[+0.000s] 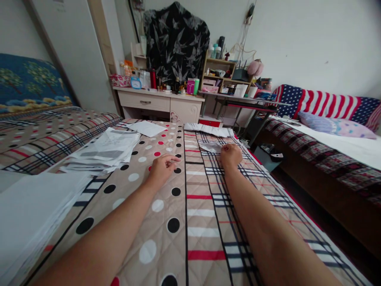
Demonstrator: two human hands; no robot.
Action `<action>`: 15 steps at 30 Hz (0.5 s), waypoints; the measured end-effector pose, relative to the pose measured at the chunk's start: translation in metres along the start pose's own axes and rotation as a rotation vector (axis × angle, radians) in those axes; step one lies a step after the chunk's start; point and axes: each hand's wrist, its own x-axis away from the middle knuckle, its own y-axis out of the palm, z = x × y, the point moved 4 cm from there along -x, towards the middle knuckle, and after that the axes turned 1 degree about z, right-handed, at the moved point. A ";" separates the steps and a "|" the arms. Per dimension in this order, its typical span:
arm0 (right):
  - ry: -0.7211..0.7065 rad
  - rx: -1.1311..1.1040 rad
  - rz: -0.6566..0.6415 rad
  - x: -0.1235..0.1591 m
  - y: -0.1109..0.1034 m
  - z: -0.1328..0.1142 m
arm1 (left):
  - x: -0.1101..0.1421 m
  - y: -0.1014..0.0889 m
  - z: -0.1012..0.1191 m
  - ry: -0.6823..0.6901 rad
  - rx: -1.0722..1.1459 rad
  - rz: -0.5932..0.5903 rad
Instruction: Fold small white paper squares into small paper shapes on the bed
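Observation:
My left hand (163,170) hovers over or rests on the dotted part of the quilted bedspread (196,222). Its fingers are loosely bent and apart, with nothing in them. My right hand (231,155) is closed at the right side of the bed, on the edge of a thin whitish sheet of paper (210,147) that sticks out to its left. Just beyond lies a folded white stack of paper (208,129). On the left are a messy pile of printed papers (104,149), a single white sheet (147,128) and a thick stack of white paper (38,210).
A cream dresser (154,102) crowded with bottles and boxes stands at the bed's far end. To the right are a narrow desk (229,99), a grey bin (268,157) and another bed (333,115). A dark patterned shirt (177,43) hangs on the wall.

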 end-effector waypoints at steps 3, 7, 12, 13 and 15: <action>-0.007 0.032 -0.058 0.002 0.002 -0.003 | 0.001 -0.001 0.002 -0.018 -0.029 0.019; -0.291 0.045 0.045 0.009 -0.004 -0.017 | 0.002 -0.001 0.003 0.003 -0.033 -0.014; -0.483 -0.096 0.157 0.025 -0.005 -0.033 | -0.004 0.005 -0.008 -0.006 -0.016 -0.056; -0.523 -0.093 0.147 0.031 -0.005 -0.038 | -0.005 0.005 -0.010 -0.014 -0.028 -0.059; -0.576 -0.085 0.125 0.046 -0.008 -0.048 | -0.007 0.007 -0.010 0.001 -0.065 -0.090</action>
